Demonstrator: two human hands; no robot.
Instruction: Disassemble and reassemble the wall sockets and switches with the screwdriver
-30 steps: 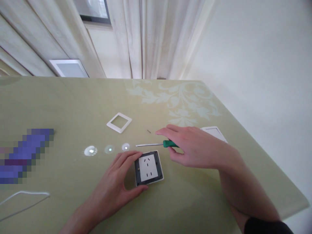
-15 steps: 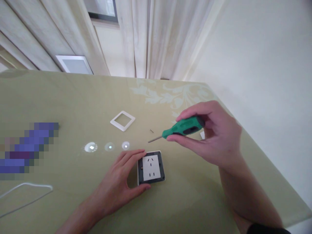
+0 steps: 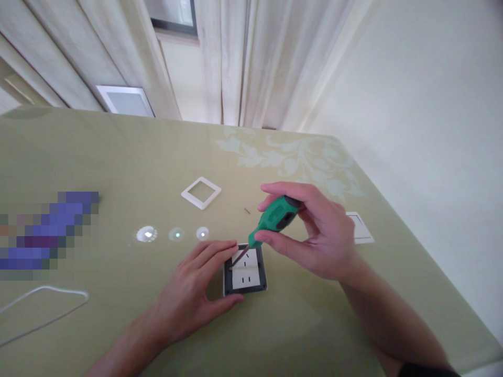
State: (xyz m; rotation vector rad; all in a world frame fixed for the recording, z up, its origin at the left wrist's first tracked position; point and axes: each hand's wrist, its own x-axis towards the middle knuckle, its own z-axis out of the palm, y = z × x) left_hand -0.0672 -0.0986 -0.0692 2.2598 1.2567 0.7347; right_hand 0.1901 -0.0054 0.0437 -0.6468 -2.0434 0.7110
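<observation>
On the table lies a wall socket [image 3: 247, 275] with a white slotted face and a dark surround. My left hand [image 3: 196, 280] grips it from the left, fingers on its far edge and thumb on its near edge. In my right hand [image 3: 314, 230] is a screwdriver [image 3: 277, 215] with a green and black handle, pinched between thumb and fingers. The shaft slants down to the left across the socket face. Its tip is at the left side of the dark surround, by a screw spot. Beyond the socket lies a small thin screw [image 3: 247, 211].
A white square frame [image 3: 201, 193] lies beyond my left hand. A white switch panel [image 3: 360, 228] sits partly behind my right hand. A white cable [image 3: 58, 289] and a blurred-out purple item [image 3: 58, 225] are at the left. A wall [image 3: 440, 131] borders the table's right side.
My right hand has moved left and down with the screwdriver, bringing the tip from beyond the socket onto its left side. The switch panel is now more exposed. My left hand keeps its hold.
</observation>
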